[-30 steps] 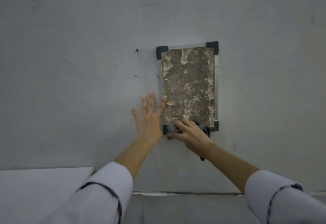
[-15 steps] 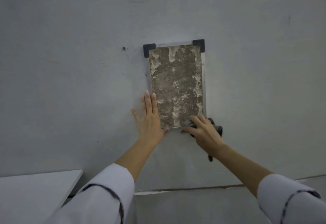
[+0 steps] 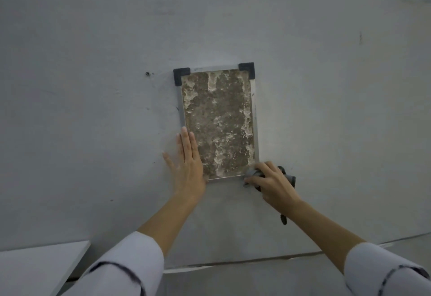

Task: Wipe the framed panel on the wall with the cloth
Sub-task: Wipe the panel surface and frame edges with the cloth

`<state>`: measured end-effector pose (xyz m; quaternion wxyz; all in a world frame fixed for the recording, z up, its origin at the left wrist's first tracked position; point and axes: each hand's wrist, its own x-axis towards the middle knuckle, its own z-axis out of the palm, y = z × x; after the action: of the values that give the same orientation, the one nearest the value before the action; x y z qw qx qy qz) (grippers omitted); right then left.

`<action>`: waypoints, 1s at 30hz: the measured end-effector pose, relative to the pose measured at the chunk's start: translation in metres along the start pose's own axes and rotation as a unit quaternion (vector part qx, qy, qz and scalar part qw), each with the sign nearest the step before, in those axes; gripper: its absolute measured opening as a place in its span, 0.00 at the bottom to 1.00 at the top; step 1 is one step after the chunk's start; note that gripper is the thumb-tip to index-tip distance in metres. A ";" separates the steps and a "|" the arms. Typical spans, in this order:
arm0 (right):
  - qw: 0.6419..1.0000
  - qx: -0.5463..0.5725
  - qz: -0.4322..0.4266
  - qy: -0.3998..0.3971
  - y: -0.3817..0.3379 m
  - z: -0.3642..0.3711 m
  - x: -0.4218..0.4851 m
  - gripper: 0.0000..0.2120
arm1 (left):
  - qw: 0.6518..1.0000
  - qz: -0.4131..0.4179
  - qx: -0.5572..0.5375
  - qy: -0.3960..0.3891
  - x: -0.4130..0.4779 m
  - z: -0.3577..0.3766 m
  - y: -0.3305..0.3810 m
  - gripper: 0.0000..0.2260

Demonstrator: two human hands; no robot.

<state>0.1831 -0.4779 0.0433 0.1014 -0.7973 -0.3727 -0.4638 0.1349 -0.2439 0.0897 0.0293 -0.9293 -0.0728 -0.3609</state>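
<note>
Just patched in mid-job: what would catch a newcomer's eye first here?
The framed panel, blotched brown and pale, hangs mid-picture on the grey wall. The right hand grips a grey cloth at its lower right corner, while the left hand lies flat against its lower left edge.

Framed panel [image 3: 218, 123] on grey wall [image 3: 93, 85], surface mottled brown with pale patches. Left hand [image 3: 189, 167] flat over lower left frame edge, fingers straight. Right hand [image 3: 271, 185] grips grey cloth [image 3: 253, 174] at lower right corner.
</note>
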 end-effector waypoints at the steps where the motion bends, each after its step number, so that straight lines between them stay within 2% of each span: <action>1: 0.999 0.016 0.029 0.030 -0.001 -0.004 0.006 0.20 | 1.000 0.020 -0.003 0.008 0.002 0.000 0.001 0.60; 4: 0.984 0.039 0.107 0.138 0.002 -0.019 0.042 0.16 | 0.998 0.050 -0.004 0.025 0.012 -0.002 0.004 0.64; 6: 0.982 0.018 0.108 0.154 0.006 -0.022 0.062 0.16 | 0.999 0.042 -0.005 0.020 0.018 -0.001 0.006 0.65; 9: 0.984 0.005 0.111 0.141 0.008 -0.004 0.057 0.21 | 0.999 0.028 0.015 0.016 0.023 0.001 0.005 0.68; 14: 0.994 0.012 0.079 0.073 0.003 0.032 -0.012 0.28 | 0.997 0.062 0.046 0.011 0.020 -0.004 0.005 0.63; 16: 0.995 0.029 0.071 0.067 0.004 0.031 -0.021 0.26 | 0.997 0.060 0.051 0.010 0.019 -0.005 0.005 0.63; 17: 0.994 0.037 0.071 0.075 0.004 0.027 -0.018 0.22 | 0.997 0.061 0.050 0.010 0.018 -0.006 0.005 0.63; 20: 0.987 0.053 0.083 0.129 0.005 0.004 0.020 0.11 | 0.997 0.061 0.044 0.023 0.019 -0.004 0.003 0.63; 24: 0.977 0.036 0.065 0.199 0.014 -0.036 0.111 0.14 | 0.995 0.068 0.056 0.048 0.019 0.000 0.001 0.65; 27: 0.974 -0.005 0.069 0.217 0.017 -0.057 0.166 0.15 | 0.994 0.075 0.069 0.048 0.019 0.002 -0.001 0.66; 30: 0.969 -0.037 0.096 0.224 0.012 -0.055 0.180 0.17 | 0.993 0.081 0.070 0.049 0.020 0.003 -0.003 0.65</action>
<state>0.2075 -0.4244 0.2230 0.1973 -0.7083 -0.2448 -0.6321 0.1510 -0.2385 0.1016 0.1274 -0.9091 -0.0206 -0.3961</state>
